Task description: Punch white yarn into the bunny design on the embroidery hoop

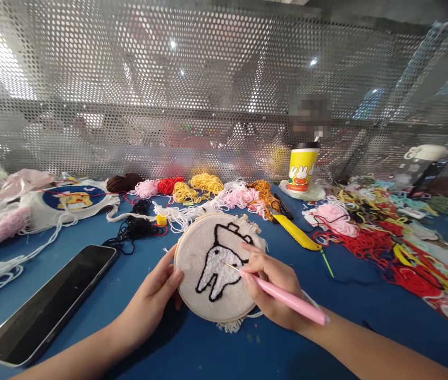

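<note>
My left hand grips the left rim of a round embroidery hoop, thumb on the front and fingers behind. Stretched in the hoop is cream cloth with a black yarn outline around a white tufted figure. Between the fingers of my right hand is a pink punch needle, slanted down to the left. Its thin metal tip meets the white tufting near the middle; how deep it goes I cannot tell. White yarn shows beside the right wrist.
A black phone lies at left, near another hooped piece. Yarn bundles line the back, before a perforated metal screen. A yellow cutter, a yellow paper cup and tangled red yarn are at right.
</note>
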Demonstrator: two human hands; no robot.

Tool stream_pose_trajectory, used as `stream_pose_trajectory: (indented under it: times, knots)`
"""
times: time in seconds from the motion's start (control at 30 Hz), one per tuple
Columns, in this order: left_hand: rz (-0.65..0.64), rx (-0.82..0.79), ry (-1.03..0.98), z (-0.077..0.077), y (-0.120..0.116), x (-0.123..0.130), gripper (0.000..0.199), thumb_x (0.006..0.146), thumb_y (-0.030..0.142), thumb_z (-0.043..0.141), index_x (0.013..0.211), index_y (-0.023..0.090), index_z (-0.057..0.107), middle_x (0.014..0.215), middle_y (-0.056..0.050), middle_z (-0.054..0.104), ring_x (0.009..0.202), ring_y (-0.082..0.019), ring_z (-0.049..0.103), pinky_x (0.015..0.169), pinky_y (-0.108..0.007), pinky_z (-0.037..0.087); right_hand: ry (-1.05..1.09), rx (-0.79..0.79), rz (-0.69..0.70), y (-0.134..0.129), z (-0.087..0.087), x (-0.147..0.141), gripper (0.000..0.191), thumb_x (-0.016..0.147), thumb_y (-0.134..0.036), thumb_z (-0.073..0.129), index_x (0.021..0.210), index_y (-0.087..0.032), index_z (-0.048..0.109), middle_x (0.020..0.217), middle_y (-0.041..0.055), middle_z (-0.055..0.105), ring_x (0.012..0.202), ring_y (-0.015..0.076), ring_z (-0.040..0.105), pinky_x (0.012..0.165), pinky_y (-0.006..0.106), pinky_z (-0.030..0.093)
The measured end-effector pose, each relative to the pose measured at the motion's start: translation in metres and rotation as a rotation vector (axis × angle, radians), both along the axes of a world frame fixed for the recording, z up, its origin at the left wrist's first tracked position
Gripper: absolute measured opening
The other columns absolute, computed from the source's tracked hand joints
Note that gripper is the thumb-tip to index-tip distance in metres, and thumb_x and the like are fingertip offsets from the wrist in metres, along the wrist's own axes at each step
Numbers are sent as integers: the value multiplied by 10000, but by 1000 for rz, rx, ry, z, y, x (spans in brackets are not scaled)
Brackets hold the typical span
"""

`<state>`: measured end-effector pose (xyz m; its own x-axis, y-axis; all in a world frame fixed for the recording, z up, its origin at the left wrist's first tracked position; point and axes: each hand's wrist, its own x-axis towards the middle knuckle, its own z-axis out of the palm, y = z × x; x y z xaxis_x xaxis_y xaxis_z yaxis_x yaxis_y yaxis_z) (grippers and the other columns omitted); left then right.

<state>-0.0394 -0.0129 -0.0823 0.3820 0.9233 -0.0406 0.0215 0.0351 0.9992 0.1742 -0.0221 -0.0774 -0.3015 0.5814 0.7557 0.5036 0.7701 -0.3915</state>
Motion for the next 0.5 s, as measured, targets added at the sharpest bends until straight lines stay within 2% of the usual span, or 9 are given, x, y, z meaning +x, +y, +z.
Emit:
stream_pose_trajectory:
  times: [0.17, 0.3, 0.5]
  knots:
    - [-2, 18, 3, 0, 0, 0, 543, 804, 402, 389, 1284, 221, 213, 628, 23, 434, 530, -96, 399, 474, -226, 367, -26, 3, -22, -2, 1, -1, 93, 733, -102, 423, 744, -188, 458, 537, -53, 394, 521, 98, 504, 842, 400, 438]
    - [-13, 14, 12, -1, 0, -1, 543, 809, 405, 376, 1287, 228, 191, 629, 26, 423, 532, -97, 403, 475, -231, 378, -35, -13, -60, -3, 3, -2, 73, 751, -129, 430, 731, -193, 460, 540, -38, 438, 665, 143, 585, 801, 357, 469]
    - [-13, 9, 13, 1, 0, -1, 526, 816, 398, 365, 1285, 231, 194, 637, 22, 440, 552, -105, 416, 488, -236, 376, 5, -28, -62, -4, 6, -1, 72, 753, -140, 436, 716, -191, 469, 538, -24, 490, 836, 178, 595, 800, 327, 473]
